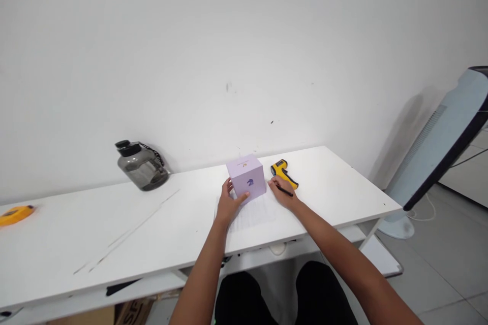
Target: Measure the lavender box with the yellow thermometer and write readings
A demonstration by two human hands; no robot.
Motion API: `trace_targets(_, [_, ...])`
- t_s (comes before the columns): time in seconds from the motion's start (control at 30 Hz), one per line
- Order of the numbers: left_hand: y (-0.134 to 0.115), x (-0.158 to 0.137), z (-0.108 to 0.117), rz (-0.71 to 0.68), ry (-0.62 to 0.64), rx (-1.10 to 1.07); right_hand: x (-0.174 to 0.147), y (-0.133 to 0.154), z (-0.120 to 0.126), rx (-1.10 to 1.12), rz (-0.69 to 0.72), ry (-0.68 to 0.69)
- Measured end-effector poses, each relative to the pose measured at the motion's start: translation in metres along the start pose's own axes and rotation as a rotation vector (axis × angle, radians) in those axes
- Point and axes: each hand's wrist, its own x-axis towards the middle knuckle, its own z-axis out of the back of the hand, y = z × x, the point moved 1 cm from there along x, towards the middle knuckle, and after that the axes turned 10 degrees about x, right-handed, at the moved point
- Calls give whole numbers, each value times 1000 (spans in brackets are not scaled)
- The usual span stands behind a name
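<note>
A lavender box (247,179) with a dark printed emblem stands on a sheet of paper (249,218) on the white desk. My left hand (229,203) grips the box's lower left side, thumb across its front and fingers behind its left edge. To the right of the box, my right hand (282,194) is closed around a black pen (284,191), its fingertips close to the box's right face. Just behind that hand lies a yellow and black infrared thermometer (283,171), partly covered by it.
A grey translucent water bottle (143,166) stands near the wall on the left. An orange tape measure (16,215) lies at the desk's far left. The desk (343,188) ends on the right, where a pale tower fan (430,142) stands on the floor. Cardboard boxes (133,311) sit underneath.
</note>
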Motion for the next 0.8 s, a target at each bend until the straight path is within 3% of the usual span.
trace_targets(0.1, [2,0,-2,-17,-22,10,4,-6,-3,93,-152,50])
trace_targets(0.23, [-1,-2,-2,-6,-74,37,6,-13,-5,210,-204,108])
trace_targets(0.57, [-5,-5,4,70,-316,65,1,-12,-6,49,121,137])
trace_targets(0.7, [0,-3,2,65,-302,80,9,-10,-11,81,-5,89])
trace_targets(0.8, [2,-2,2,49,-302,87,17,-10,-13,114,-92,166])
